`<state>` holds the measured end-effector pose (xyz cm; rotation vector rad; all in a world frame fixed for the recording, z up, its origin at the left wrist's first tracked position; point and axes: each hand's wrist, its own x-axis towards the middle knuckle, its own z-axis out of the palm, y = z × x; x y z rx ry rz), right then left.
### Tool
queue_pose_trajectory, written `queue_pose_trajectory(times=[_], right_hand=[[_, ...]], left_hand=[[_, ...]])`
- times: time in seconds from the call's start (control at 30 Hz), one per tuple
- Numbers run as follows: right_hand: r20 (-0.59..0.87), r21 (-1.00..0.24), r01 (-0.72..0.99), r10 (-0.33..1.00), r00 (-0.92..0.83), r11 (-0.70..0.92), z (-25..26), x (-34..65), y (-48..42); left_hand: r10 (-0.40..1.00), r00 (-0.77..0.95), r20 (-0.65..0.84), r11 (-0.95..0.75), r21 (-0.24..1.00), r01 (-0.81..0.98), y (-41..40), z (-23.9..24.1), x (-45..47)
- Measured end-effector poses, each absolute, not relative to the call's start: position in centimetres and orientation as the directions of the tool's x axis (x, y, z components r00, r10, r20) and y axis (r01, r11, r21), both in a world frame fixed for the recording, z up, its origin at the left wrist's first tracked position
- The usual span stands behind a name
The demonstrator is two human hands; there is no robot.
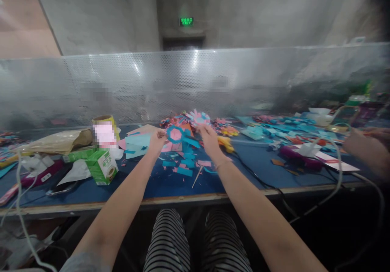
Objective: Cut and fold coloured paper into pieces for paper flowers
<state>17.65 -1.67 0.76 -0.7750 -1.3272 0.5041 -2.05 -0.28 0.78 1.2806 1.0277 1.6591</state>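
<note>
My left hand point(157, 139) is pinched at the left edge of a blue paper ring point(170, 137) with pink paper showing in its middle. A blue strip point(191, 142) extends from the ring's lower right. To the right, the fingers of my right hand point(207, 134) are closed at the lower edge of a fringed pink and light-blue paper flower point(200, 117). Blue and pink paper scraps point(185, 170) lie beneath the hands, along with a thin stick point(197, 177). A yellow glue gun point(225, 144) rests just right of my right hand.
Left are a green box point(102, 167), a phone point(63, 187), a brown package point(61, 142) and a purple power strip point(42, 173). Another purple strip point(300, 158) and many blue scraps point(274, 130) lie right. A co-worker's blurred hand point(362, 146) is far right. A perforated screen point(170, 75) stands behind.
</note>
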Motion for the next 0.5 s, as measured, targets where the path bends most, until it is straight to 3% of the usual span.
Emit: queue_pose_trajectory(times=[0.13,0.27,0.37,0.43,0.5], right_hand=[[0.660,-0.694,0.518,0.729,0.181,0.500,1.4,18.6,-1.9],[0.530,-0.435,0.803,0.837,-0.137,0.407,3.2,20.3,-2.4],[0.246,-0.334,0.819,0.882,-0.402,0.467,5.3,22.8,-3.8],[0.078,-0.397,0.777,0.861,-0.502,0.489,6.5,24.8,-5.2],[0.032,-0.500,0.743,0.867,-0.497,0.445,7.2,27.0,-6.7]], left_hand=[[0.896,-0.193,0.401,-0.408,0.913,0.003,0.3,0.4,-2.4],[0.891,-0.233,0.389,-0.403,0.915,-0.016,0.8,0.3,-3.0],[0.895,-0.254,0.366,-0.391,0.919,-0.055,0.9,0.4,-3.2],[0.897,-0.260,0.358,-0.388,0.919,-0.074,1.0,0.5,-3.2],[0.898,-0.266,0.351,-0.385,0.919,-0.088,1.0,0.6,-3.2]])
